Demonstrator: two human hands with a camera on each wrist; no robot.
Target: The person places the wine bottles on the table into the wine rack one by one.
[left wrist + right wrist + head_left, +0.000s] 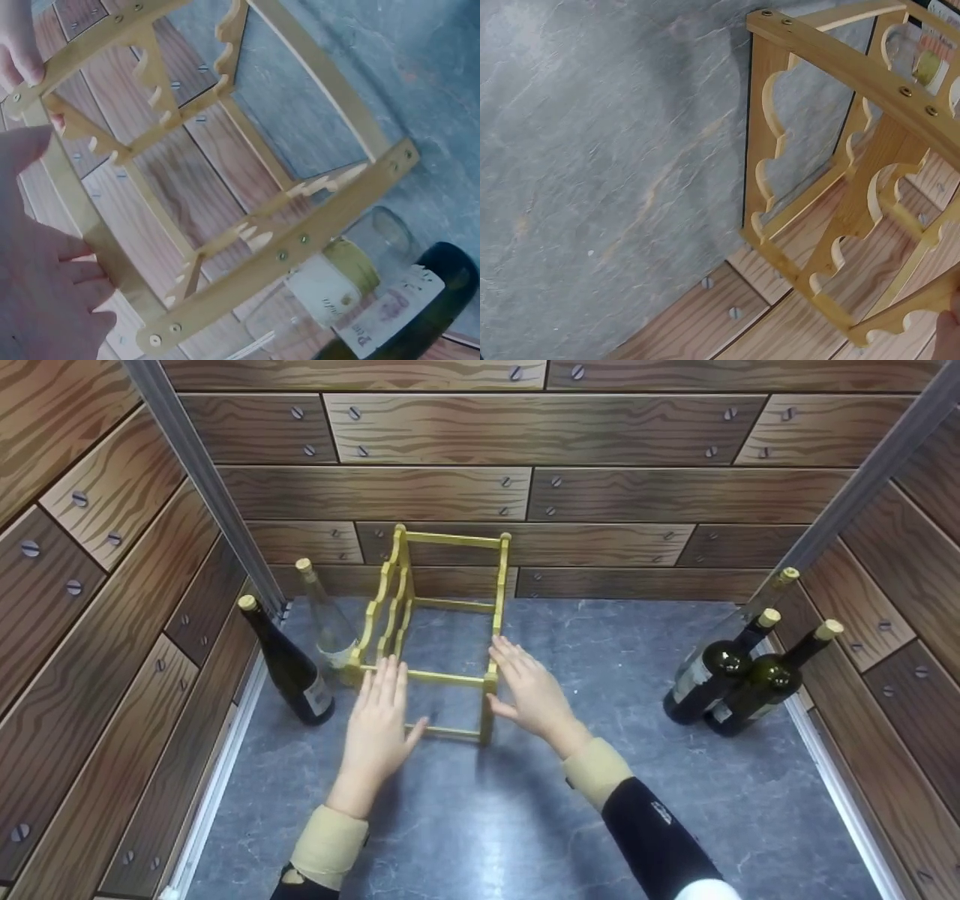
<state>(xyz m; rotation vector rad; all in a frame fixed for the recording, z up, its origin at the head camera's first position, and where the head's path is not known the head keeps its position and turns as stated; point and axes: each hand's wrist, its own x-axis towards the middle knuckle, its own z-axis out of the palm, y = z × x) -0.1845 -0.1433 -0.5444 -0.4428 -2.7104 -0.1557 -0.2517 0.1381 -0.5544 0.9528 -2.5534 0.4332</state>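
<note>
A yellowish wooden wine rack (442,678) stands on the grey marbled floor, its scalloped rails on the left side. My left hand (379,727) lies with straight fingers over its front top bar, thumb spread away to the right. In the left wrist view the left hand (56,262) is against the near bar of the frame. My right hand (532,690) rests its extended fingers along the right side of the rack. Only a sliver of the right hand (949,330) shows in the right wrist view. No bottle is visible in the rack.
Left of the rack stand a dark wine bottle (289,671) and a clear bottle (326,619). At the right wall are two dark bottles, one in front (709,679) and one beside it (761,690), with a clear corked bottle (784,579) behind. Wood-patterned walls (600,495) enclose the floor.
</note>
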